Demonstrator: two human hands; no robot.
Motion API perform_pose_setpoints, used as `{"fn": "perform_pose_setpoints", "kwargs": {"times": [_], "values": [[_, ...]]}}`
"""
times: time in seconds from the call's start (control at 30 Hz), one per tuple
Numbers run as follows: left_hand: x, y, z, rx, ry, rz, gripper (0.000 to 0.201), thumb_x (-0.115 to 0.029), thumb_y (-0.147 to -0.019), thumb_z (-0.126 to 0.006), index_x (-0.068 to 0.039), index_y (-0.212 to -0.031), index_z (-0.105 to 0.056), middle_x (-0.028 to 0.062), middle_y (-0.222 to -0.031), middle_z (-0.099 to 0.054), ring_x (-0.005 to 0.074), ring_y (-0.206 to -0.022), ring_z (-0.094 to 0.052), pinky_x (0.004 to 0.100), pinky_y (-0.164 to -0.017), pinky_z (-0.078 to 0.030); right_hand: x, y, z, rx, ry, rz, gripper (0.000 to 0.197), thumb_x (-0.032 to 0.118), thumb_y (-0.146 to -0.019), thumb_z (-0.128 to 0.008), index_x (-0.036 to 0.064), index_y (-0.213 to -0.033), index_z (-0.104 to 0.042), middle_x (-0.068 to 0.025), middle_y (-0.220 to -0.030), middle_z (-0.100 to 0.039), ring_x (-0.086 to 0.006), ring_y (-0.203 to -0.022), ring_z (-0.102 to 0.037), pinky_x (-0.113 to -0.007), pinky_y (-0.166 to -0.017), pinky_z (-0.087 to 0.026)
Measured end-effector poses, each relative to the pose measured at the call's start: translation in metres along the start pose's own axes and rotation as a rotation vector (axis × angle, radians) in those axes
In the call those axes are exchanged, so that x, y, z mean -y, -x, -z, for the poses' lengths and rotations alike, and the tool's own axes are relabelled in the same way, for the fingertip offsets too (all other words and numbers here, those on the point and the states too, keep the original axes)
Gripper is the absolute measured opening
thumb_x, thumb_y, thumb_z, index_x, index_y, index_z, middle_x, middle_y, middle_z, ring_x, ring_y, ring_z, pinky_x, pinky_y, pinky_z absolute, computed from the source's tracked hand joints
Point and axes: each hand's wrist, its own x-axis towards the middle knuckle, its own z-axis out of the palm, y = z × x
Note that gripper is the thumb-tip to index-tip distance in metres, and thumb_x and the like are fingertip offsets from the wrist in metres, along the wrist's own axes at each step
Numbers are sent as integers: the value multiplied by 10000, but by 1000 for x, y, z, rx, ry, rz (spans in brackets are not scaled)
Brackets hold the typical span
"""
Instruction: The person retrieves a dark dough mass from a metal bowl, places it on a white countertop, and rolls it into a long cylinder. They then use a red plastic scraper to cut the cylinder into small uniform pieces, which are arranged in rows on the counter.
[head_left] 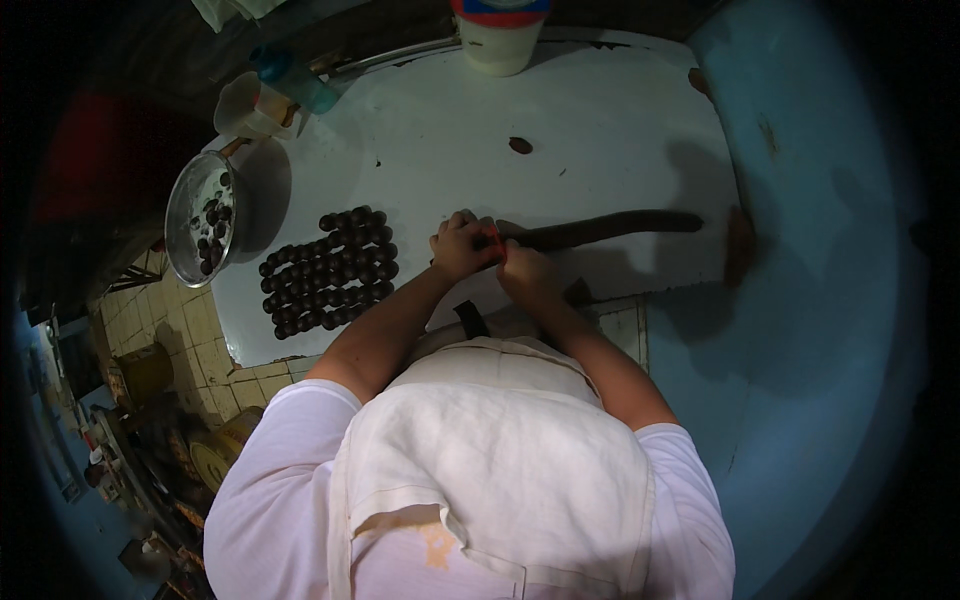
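Note:
A long dark brown roll (610, 228), like dough, lies across the white table, running right from my hands. At its left end my left hand (458, 246) is closed, fingers curled over, and what lies under them is hidden. Beside it my right hand (527, 272) is closed at a small red, flat-edged thing (497, 243), which sits between both hands at the roll's end; its kind does not show. Left of my hands, dark brown balls (335, 270) stand in close rows on the table.
A metal bowl (172, 225) with several dark balls and white powder stands at the table's left edge. Behind it are a clear pitcher (235, 105) and a teal bottle (285, 78). A white tub (500, 50) stands at the back; a blue wall (800, 330) bounds the right.

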Motion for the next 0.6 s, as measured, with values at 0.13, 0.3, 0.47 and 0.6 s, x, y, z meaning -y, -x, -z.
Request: {"fn": "perform_pose_setpoints", "kwargs": {"times": [0.13, 0.3, 0.47, 0.6], "values": [[-2, 0, -3, -55, -59, -44, 453, -476, -763, -813, -288, -1168, -740, 69, -1322, -581, 362, -1271, -547, 596, -944, -455, 0, -16, -8, 11, 56, 20, 186, 181, -925, -559, 33, -999, -642, -244, -904, -724, -450, -871, -715, -584, -795, -561], [0, -1, -1, -11, -84, -38, 518, -522, -772, -816, -295, -1227, -716, 73, -1350, -578, 368, -1294, -537, 612, -988, -439, -25, -28, -26, -8, 16, 33, 241, 237, -910, -632, 37, -1044, -652, -250, -897, -725, -473, -875, -706, -585, -799, -555], [-10, 8, 4, -40, -28, -21, 566, -591, -757, -817, -377, -1267, -695, 37, -1370, -548, 340, -1325, -507, 610, -1052, -395, -35, 1, -1, -287, -89, 71, 211, 191, -905, -681, 22, -1030, -657, -253, -864, -707, -471, -838, -696, -583, -744, -549], [-24, 0, 4, 55, -44, 9, 558, -596, -768, -819, -397, -1274, -695, 32, -1370, -546, 335, -1346, -493, 619, -1075, -382, -51, 1, 22, -285, -177, 75, 250, 239, -915, -687, 20, -1029, -652, -245, -840, -702, -474, -802, -687, -580, -711, -541]]}}
